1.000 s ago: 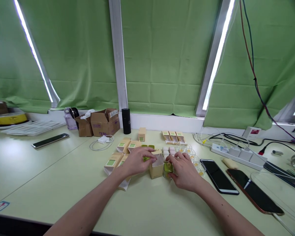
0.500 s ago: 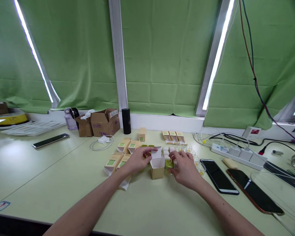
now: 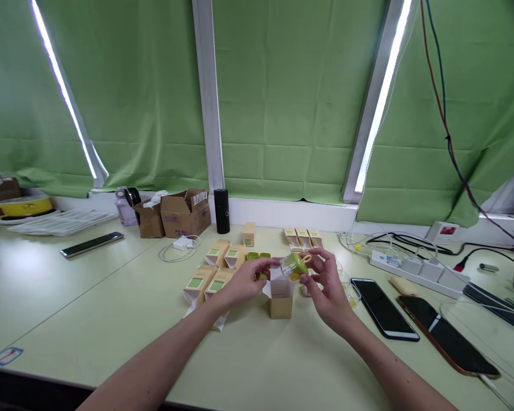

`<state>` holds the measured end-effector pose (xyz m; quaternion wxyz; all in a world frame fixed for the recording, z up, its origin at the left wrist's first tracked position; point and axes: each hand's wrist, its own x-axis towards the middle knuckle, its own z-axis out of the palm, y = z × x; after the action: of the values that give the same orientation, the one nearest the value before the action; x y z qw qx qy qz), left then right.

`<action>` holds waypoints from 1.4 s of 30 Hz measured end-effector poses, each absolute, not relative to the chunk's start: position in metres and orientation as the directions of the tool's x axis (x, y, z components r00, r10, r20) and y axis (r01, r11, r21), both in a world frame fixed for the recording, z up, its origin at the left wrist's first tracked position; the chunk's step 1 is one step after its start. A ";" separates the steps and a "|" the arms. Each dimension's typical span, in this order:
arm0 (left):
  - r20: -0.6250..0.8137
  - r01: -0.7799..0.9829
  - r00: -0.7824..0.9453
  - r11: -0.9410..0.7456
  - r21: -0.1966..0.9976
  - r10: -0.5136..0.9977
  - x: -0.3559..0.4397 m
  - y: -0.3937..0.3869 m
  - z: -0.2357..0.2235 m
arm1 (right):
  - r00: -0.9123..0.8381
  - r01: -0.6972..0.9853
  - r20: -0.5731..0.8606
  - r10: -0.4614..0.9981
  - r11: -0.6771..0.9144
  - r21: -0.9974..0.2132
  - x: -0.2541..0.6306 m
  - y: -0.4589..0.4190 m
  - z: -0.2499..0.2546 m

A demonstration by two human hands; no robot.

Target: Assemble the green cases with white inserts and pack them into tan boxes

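Observation:
My right hand holds a small clear container with a green cap and a yellow loop between thumb and fingers. The container is tilted, its clear end towards the left, above an open small cardboard box. This box stands upright with its white inner flaps up. My left hand is closed at the box's upper left edge, its index fingertip close to the container's clear end. Behind that hand are green caps. Several clear plastic pieces lie beyond my right hand, partly hidden.
Several small boxes with green labels lie left of my left hand. Three open boxes sit at the back. Two phones and a power strip are on the right. A black bottle and a carton stand behind.
My right hand has lifted the green-capped container from beside the box to above it and tilted it. The box has shifted slightly to the right; my left hand has stayed by it.

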<state>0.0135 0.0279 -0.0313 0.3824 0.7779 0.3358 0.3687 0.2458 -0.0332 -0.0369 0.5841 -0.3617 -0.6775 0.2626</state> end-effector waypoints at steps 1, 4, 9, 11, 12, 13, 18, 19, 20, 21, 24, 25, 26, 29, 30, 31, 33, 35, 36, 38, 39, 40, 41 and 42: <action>0.321 0.234 0.503 -0.484 0.843 0.803 0.014 0.028 -0.033 | -0.078 0.184 0.592 0.802 0.595 -0.782 0.244 -0.034 -0.039; 0.323 0.244 0.509 -0.494 0.835 0.798 0.015 0.029 -0.036 | -0.131 0.208 0.564 0.815 0.579 -0.789 0.243 -0.033 -0.042; 0.317 0.226 0.525 -0.488 0.843 0.790 0.015 0.028 -0.037 | -0.105 0.232 0.557 0.824 0.565 -0.792 0.251 -0.027 -0.041; 0.317 0.195 0.530 -0.476 0.857 0.787 0.016 0.027 -0.037 | -0.101 0.229 0.549 0.830 0.556 -0.799 0.254 -0.025 -0.039; 0.313 0.179 0.533 -0.467 0.866 0.786 0.016 0.027 -0.037 | -0.102 0.230 0.541 0.835 0.549 -0.803 0.256 -0.024 -0.039; 0.309 0.164 0.535 -0.455 0.875 0.786 0.017 0.027 -0.038 | -0.103 0.235 0.533 0.840 0.542 -0.807 0.257 -0.023 -0.039; 0.298 0.126 0.530 -0.421 0.898 0.794 0.019 0.028 -0.040 | -0.110 0.299 0.514 0.851 0.521 -0.799 0.259 -0.022 -0.040; 0.296 0.119 0.530 -0.415 0.902 0.795 0.019 0.028 -0.040 | -0.114 0.315 0.517 0.848 0.525 -0.791 0.258 -0.023 -0.039; 0.292 0.112 0.530 -0.408 0.906 0.796 0.019 0.028 -0.041 | -0.122 0.336 0.519 0.846 0.528 -0.780 0.258 -0.024 -0.039; 0.289 0.103 0.529 -0.399 0.911 0.797 0.019 0.028 -0.041 | -0.135 0.360 0.520 0.844 0.530 -0.768 0.258 -0.025 -0.039; 0.295 0.063 0.524 -0.382 0.922 0.799 0.019 0.029 -0.042 | -0.182 0.441 0.513 0.839 0.536 -0.720 0.257 -0.027 -0.039; 0.299 0.050 0.524 -0.379 0.924 0.798 0.019 0.029 -0.043 | -0.195 0.464 0.512 0.836 0.539 -0.703 0.257 -0.027 -0.039; 0.300 0.041 0.526 -0.375 0.926 0.796 0.019 0.029 -0.043 | -0.205 0.482 0.514 0.833 0.543 -0.688 0.256 -0.027 -0.040; 0.289 0.028 0.534 -0.358 0.933 0.795 0.020 0.028 -0.043 | -0.226 0.512 0.523 0.822 0.556 -0.654 0.256 -0.026 -0.042; 0.284 0.030 0.533 -0.352 0.935 0.798 0.020 0.028 -0.043 | -0.232 0.521 0.525 0.819 0.561 -0.644 0.256 -0.027 -0.042; 0.281 0.033 0.530 -0.350 0.936 0.800 0.021 0.028 -0.043 | -0.237 0.532 0.525 0.817 0.562 -0.633 0.255 -0.027 -0.042; 0.282 0.042 0.522 -0.355 0.934 0.805 0.021 0.029 -0.045 | -0.244 0.564 0.520 0.819 0.556 -0.611 0.254 -0.028 -0.043; 0.287 0.050 0.518 -0.363 0.930 0.806 0.021 0.030 -0.046 | -0.255 0.594 0.512 0.820 0.551 -0.586 0.253 -0.030 -0.043; 0.289 0.050 0.520 -0.366 0.929 0.804 0.021 0.030 -0.047 | -0.264 0.605 0.512 0.817 0.554 -0.572 0.253 -0.031 -0.043; 0.289 0.047 0.524 -0.366 0.929 0.801 0.020 0.030 -0.047 | -0.287 0.622 0.518 0.806 0.568 -0.539 0.252 -0.032 -0.042; 0.290 0.043 0.525 -0.366 0.930 0.800 0.020 0.030 -0.047 | -0.297 0.629 0.522 0.799 0.575 -0.522 0.251 -0.033 -0.042; 0.291 0.040 0.525 -0.365 0.930 0.800 0.021 0.030 -0.046 | -0.307 0.637 0.525 0.794 0.582 -0.506 0.251 -0.034 -0.042; 0.292 0.037 0.524 -0.363 0.931 0.800 0.021 0.030 -0.046 | -0.315 0.644 0.529 0.788 0.586 -0.491 0.250 -0.035 -0.042; 0.290 0.035 0.522 -0.360 0.932 0.802 0.021 0.029 -0.045 | -0.323 0.651 0.531 0.784 0.591 -0.477 0.250 -0.036 -0.042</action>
<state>0.0209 0.0293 -0.0451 0.4863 0.7244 0.2888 0.3941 0.2500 -0.0356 -0.0419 0.3768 -0.4436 -0.8084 0.0883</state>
